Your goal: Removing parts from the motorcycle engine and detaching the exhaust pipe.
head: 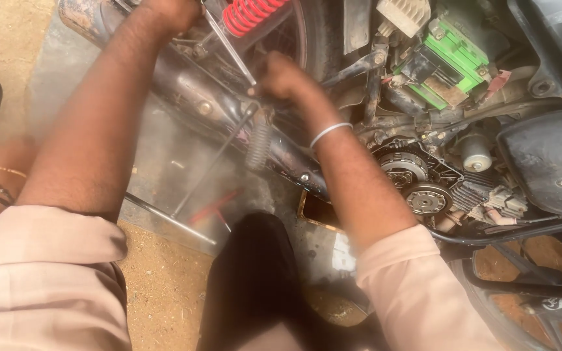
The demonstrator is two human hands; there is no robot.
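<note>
Head view looks down on a motorcycle with its engine cover off. Nearest the person, a grey ribbed footpeg [258, 146] hangs just below the right hand [284, 78], whose fingers are clamped on a slim, shiny metal rod [229, 47]. Its long axis runs diagonally, from that hand up and away toward the left hand [170, 12], just beside the red coil spring [250, 14]. Whether the left fingers grip anything, I cannot tell. Right of the rod sits the green battery [453, 62].

sleeves [53, 273]: pale pink, rolled | right wrist: thin white bangle [330, 132]
</note>
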